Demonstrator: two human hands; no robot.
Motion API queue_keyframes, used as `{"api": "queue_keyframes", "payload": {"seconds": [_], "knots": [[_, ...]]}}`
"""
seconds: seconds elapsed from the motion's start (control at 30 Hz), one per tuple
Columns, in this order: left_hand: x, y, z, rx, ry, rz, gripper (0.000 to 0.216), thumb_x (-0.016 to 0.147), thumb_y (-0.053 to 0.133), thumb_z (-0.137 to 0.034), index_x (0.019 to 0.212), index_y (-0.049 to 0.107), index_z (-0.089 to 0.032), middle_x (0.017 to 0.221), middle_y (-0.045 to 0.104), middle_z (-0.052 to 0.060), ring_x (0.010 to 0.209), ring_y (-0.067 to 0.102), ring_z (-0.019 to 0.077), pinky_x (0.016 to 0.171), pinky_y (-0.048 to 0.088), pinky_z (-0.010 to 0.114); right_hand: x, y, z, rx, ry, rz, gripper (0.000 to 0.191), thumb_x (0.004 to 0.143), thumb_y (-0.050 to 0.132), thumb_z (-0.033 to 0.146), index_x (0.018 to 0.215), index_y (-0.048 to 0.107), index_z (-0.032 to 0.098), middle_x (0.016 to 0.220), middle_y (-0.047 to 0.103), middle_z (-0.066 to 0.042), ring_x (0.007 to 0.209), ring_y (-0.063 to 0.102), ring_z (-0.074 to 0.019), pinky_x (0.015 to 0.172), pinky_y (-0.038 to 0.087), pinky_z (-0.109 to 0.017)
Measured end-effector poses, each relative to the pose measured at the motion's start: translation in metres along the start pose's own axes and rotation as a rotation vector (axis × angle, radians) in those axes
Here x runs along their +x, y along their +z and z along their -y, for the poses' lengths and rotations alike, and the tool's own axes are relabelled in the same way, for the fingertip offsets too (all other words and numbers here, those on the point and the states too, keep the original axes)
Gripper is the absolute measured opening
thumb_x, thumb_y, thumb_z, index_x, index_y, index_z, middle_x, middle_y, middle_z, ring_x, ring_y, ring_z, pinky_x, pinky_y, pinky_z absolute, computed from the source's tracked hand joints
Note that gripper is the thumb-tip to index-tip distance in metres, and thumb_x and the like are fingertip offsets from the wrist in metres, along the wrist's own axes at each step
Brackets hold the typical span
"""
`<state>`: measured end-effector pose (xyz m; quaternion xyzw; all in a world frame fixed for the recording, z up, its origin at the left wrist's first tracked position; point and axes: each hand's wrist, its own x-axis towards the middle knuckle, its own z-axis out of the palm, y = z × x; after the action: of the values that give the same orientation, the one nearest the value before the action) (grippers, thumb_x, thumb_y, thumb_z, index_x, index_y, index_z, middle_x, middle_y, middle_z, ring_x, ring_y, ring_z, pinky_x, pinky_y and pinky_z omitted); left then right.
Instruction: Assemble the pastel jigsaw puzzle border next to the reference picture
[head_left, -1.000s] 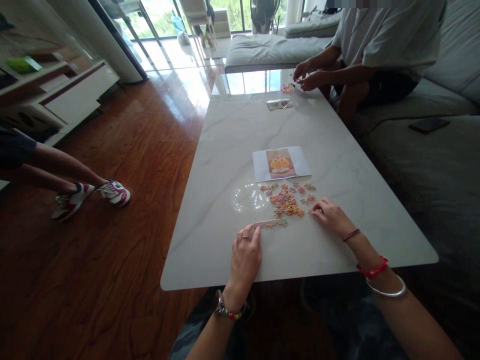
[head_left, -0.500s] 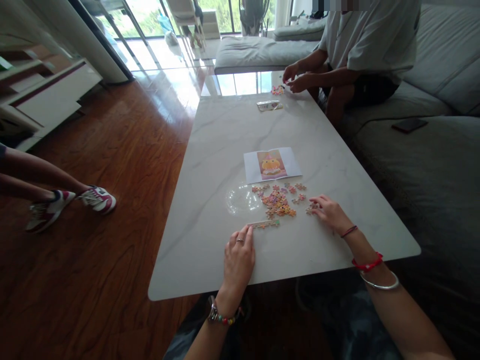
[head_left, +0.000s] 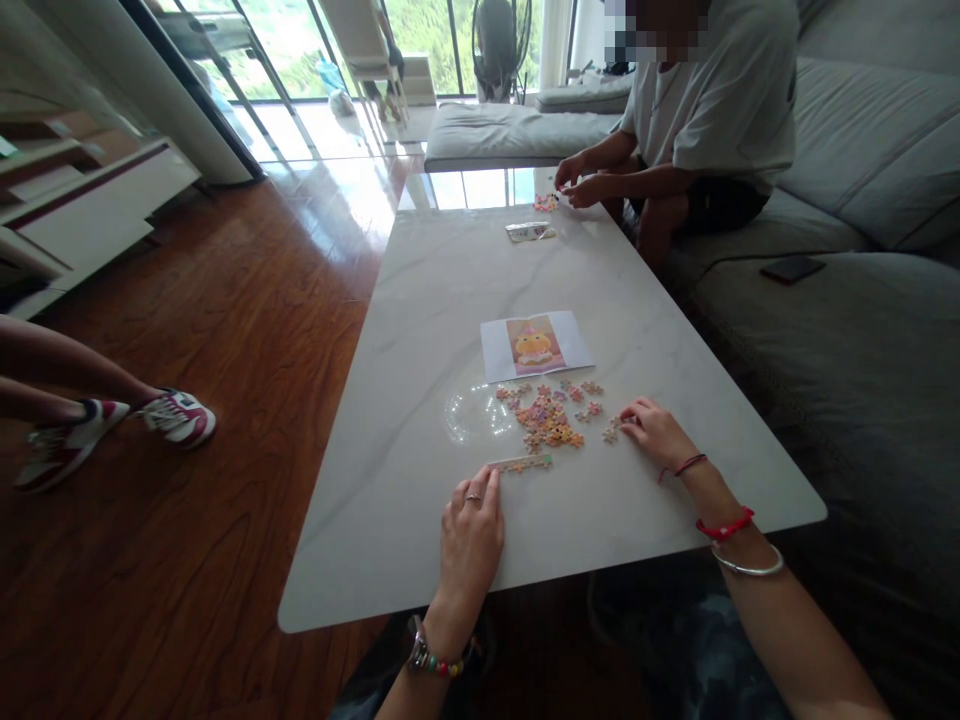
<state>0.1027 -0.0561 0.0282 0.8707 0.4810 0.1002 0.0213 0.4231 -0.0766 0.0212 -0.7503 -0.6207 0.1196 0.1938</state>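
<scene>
A short strip of joined jigsaw puzzle pieces (head_left: pixel 523 463) lies near the front of the white table, with a green piece at its right end. My left hand (head_left: pixel 472 535) rests flat on the table, fingers stretched forward, fingertips touching the strip's left end. Off to the right, my right hand (head_left: pixel 657 436) is closed in a pinch at a few pale puzzle pieces (head_left: pixel 610 432); its fingers partly cover what they hold. Between the hands and slightly farther off is a loose pile of orange and pink puzzle pieces (head_left: pixel 551 420). Behind it lies a printed picture sheet (head_left: pixel 495 348).
At the table's far end, a seated person's hands (head_left: pixel 581 188) work over another small pile of pieces (head_left: pixel 546 202). A shiny packet (head_left: pixel 529 232) lies near them. A phone (head_left: pixel 793 269) is on the grey sofa (head_left: pixel 840 330). Someone's legs and sneakers (head_left: pixel 176 415) are at left.
The whole view has tilted and shifted slightly, so the table appears lower. Both hands stay at the same pieces, with hardly any movement of their own.
</scene>
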Motion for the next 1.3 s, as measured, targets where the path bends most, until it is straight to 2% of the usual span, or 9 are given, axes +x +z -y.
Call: {"api": "queue_keyframes", "payload": {"seconds": [0.2,0.3,0.43,0.57,0.7,0.8,1.0,1.13,1.3], "knots": [[0.002,0.0,-0.001,-0.044,-0.019,0.003,0.043,0.079,0.041,-0.012,0.121,0.044,-0.021,0.121,0.051,0.006,0.105,0.045,0.0222,0.079,0.044,0.034,0.005,0.001,0.005,-0.008,-0.007,-0.07,0.015,0.077,0.048,0.019,0.085,0.059,0.016,0.085,0.055,-0.006,0.069,0.055,-0.0136,0.07,0.045,-0.027],[0.005,0.0,0.0,-0.09,-0.04,-0.018,0.041,0.079,0.04,-0.012,0.12,0.046,-0.019,0.118,0.051,0.007,0.104,0.046,0.0221,0.082,0.044,0.035,0.011,0.004,0.018,0.05,-0.056,-0.049,0.015,0.076,0.049,0.019,0.086,0.06,0.016,0.086,0.054,-0.005,0.066,0.055,-0.0117,0.069,0.045,-0.025],[0.01,0.002,0.004,-0.149,-0.036,-0.086,0.04,0.078,0.041,-0.012,0.117,0.048,-0.017,0.112,0.052,0.01,0.1,0.049,0.0223,0.082,0.045,0.037,0.02,0.009,0.028,0.077,-0.098,-0.021,0.015,0.073,0.053,0.017,0.085,0.061,0.017,0.088,0.054,-0.005,0.075,0.055,-0.0131,0.074,0.044,-0.025],[0.015,0.006,0.007,-0.196,-0.03,-0.137,0.037,0.078,0.042,-0.011,0.114,0.05,-0.016,0.111,0.052,0.011,0.098,0.05,0.0222,0.083,0.045,0.039,0.017,0.004,0.017,0.054,-0.021,-0.048,0.018,0.072,0.055,0.017,0.089,0.061,0.016,0.089,0.055,-0.005,0.074,0.055,-0.0135,0.074,0.043,-0.025],[0.019,0.009,0.004,-0.208,-0.051,-0.143,0.035,0.077,0.043,-0.011,0.111,0.052,-0.015,0.109,0.052,0.012,0.098,0.05,0.0232,0.083,0.046,0.04,0.008,0.001,0.002,0.037,0.064,0.029,0.017,0.068,0.059,0.015,0.084,0.061,0.016,0.085,0.054,-0.005,0.071,0.054,-0.0129,0.07,0.043,-0.024],[0.022,0.012,0.002,-0.229,-0.051,-0.154,0.035,0.077,0.043,-0.011,0.11,0.052,-0.015,0.109,0.052,0.011,0.098,0.05,0.023,0.084,0.046,0.04,0.005,0.006,0.001,0.042,0.07,0.041,0.009,0.07,0.055,0.015,0.078,0.06,0.016,0.081,0.054,-0.004,0.072,0.054,-0.0128,0.071,0.042,-0.024],[0.032,0.011,-0.003,-0.296,-0.048,-0.178,0.033,0.078,0.042,-0.012,0.11,0.052,-0.015,0.107,0.052,0.011,0.098,0.05,0.0224,0.086,0.045,0.041,0.01,0.012,0.005,0.064,0.054,0.029,0.007,0.073,0.053,0.017,0.077,0.059,0.015,0.079,0.056,-0.005,0.072,0.054,-0.0138,0.07,0.042,-0.026],[0.049,0.009,-0.008,-0.36,-0.029,-0.202,0.033,0.078,0.043,-0.012,0.109,0.053,-0.015,0.107,0.052,0.011,0.099,0.049,0.0215,0.086,0.045,0.039,0.021,0.003,0.009,0.083,0.009,-0.01,0.01,0.073,0.053,0.02,0.08,0.06,0.016,0.076,0.058,-0.003,0.07,0.055,-0.0135,0.069,0.043,-0.026],[0.094,0.002,-0.007,-0.393,-0.009,-0.241,0.033,0.075,0.044,-0.01,0.106,0.055,-0.016,0.103,0.054,0.01,0.094,0.052,0.0197,0.084,0.046,0.037,0.055,-0.017,0.024,0.126,-0.094,-0.172,0.015,0.076,0.049,0.023,0.085,0.059,0.016,0.078,0.06,-0.004,0.066,0.056,-0.0132,0.067,0.044,-0.027]]}}
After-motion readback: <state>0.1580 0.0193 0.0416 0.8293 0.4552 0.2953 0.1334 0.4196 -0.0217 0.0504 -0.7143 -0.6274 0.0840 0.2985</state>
